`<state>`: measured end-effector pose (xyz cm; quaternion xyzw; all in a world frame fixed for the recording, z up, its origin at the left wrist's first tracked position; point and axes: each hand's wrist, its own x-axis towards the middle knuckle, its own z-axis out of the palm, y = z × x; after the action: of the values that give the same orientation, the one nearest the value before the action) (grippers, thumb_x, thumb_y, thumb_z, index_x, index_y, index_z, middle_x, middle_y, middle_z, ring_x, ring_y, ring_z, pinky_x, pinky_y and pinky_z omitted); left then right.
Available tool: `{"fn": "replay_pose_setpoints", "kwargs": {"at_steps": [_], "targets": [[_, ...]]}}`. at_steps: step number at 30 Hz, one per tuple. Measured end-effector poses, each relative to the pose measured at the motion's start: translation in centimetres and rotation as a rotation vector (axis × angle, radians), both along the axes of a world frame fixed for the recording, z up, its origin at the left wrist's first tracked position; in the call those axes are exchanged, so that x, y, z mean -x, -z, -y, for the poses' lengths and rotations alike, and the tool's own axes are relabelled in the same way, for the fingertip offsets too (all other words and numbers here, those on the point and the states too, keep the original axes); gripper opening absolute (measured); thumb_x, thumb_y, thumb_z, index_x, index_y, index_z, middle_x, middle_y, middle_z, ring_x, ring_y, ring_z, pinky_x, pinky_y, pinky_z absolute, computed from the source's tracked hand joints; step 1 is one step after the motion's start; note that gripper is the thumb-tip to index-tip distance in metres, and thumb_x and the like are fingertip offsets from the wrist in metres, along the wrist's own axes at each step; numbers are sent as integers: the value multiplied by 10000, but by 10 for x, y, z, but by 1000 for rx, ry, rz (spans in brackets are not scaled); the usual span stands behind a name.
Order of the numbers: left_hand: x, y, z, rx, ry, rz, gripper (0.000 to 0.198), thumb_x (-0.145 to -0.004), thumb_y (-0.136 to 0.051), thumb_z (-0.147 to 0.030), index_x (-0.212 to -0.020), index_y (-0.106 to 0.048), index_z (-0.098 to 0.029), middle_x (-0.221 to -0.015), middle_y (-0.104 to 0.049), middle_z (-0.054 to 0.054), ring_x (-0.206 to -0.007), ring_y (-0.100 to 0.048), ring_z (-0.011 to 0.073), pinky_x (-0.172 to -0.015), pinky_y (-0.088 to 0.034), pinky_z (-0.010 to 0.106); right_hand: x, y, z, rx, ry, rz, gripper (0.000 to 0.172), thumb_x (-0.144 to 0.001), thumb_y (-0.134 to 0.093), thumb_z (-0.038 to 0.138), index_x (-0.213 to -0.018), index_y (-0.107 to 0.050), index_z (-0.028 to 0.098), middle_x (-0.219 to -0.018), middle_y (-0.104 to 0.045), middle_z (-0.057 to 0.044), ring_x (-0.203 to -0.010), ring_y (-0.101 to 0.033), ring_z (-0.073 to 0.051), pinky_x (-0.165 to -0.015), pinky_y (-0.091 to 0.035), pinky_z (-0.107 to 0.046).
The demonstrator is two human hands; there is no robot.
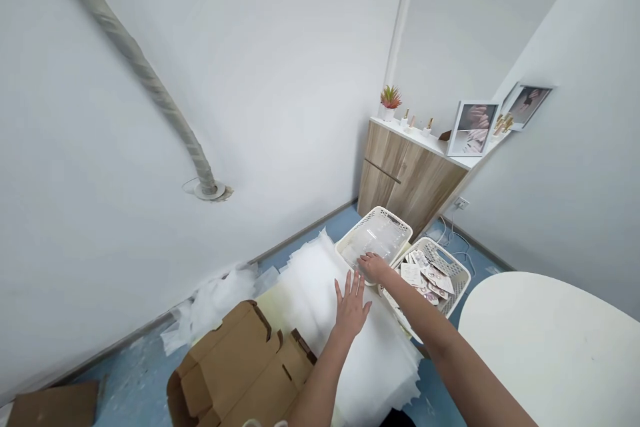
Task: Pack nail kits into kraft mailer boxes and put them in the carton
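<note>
My left hand (351, 304) lies flat with fingers spread on a stack of white foam sheets (320, 280). My right hand (374, 267) reaches over the rim of a white plastic basket (387, 216) that holds clear plastic pieces; its fingers curl down into the basket, and what they touch is hidden. A second white basket (457, 268) beside it on the right holds several printed cards (425, 277).
Flat brown cardboard boxes (240, 367) lie at the near left. A round white table (545, 340) sits at the right. A wooden cabinet (407, 173) in the corner carries a small plant (390, 99) and picture frames (473, 128). The floor is blue.
</note>
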<state>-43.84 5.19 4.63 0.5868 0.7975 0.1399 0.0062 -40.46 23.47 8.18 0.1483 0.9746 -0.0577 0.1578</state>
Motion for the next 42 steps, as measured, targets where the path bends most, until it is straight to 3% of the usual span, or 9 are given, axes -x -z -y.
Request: {"fn": "replay_pose_setpoints", "kwargs": {"at_steps": [8, 13, 16, 19, 24, 29, 32, 35, 42], "targets": [[3, -4, 0, -34, 2, 139, 640, -941, -394, -349, -1533, -188, -219, -1593, -221, 93, -1481, -105, 322, -1135, -39, 699, 5, -37, -2, 10, 69, 49, 374, -719, -636, 63, -1079, -637, 163, -1139, -626, -153, -1082, -564, -271, -846, -441, -315], [11, -21, -8, -105, -54, 524, 601, -905, -473, -343, -1475, -353, -195, -1559, -308, 125, -1474, -147, 327, -1155, -45, 650, -18, -65, -5, 168, 282, -109, 265, -747, -632, 102, -991, -622, 204, -930, -691, -54, -876, -624, -195, -735, -418, -266], [10, -43, -21, -291, -116, 900, 613, -887, -537, -426, -1438, -418, -186, -1532, -360, 148, -1453, -238, 307, -1178, -173, 541, -54, -80, 0, 467, 511, -565, 185, -773, -681, 277, -932, -621, 204, -836, -685, -20, -799, -621, -174, -726, -440, -274], [-12, -75, -39, -386, -116, 1418, 633, -862, -586, -523, -1407, -464, -224, -1448, -485, 153, -1360, -425, 296, -1123, -330, 478, -106, -95, 12, 876, 698, -886, 352, -736, -711, 487, -904, -637, 187, -739, -676, -12, -721, -631, -176, -690, -487, -301], [-110, -132, -58, -252, 77, 1991, 528, -781, -701, -536, -1197, -661, -214, -1296, -625, 133, -1225, -564, 291, -995, -477, 410, -215, -119, 43, 1032, 943, -1204, 451, -699, -739, 551, -931, -671, 170, -822, -713, -49, -734, -657, -182, -691, -520, -319], [-233, -165, -54, -140, 138, 2078, 520, -753, -753, -479, -1182, -675, -195, -1262, -648, 126, -1240, -550, 302, -1025, -457, 409, -334, -142, 92, 417, 1109, -1416, 473, -812, -648, 514, -1182, -630, 219, -1171, -655, -111, -1001, -632, -240, -841, -538, -404], [-296, -176, -46, -26, 221, 2107, 502, -792, -719, -476, -1205, -662, -196, -1331, -603, 132, -1291, -502, 316, -1066, -422, 442, -395, -149, 127, 161, 1027, -1323, 549, -856, -613, 469, -1364, -517, 285, -1424, -502, -97, -1315, -451, -273, -1074, -402, -480], [-352, -184, -37, 130, 378, 2163, 481, -871, -626, -486, -1286, -607, -244, -1439, -507, 105, -1348, -441, 301, -1114, -369, 458, -445, -148, 153, 149, 1021, -1214, 677, -863, -612, 464, -1475, -359, 327, -1552, -338, -63, -1422, -310, -271, -1143, -315, -491], [-452, -184, -30, 190, 421, 2067, 516, -849, -648, -506, -1306, -586, -275, -1436, -511, 101, -1304, -492, 303, -1083, -403, 459, -535, -131, 172, 166, 1105, -1275, 584, -937, -496, 477, -1483, -329, 354, -1551, -346, -34, -1429, -301, -249, -1159, -271, -518]]}}
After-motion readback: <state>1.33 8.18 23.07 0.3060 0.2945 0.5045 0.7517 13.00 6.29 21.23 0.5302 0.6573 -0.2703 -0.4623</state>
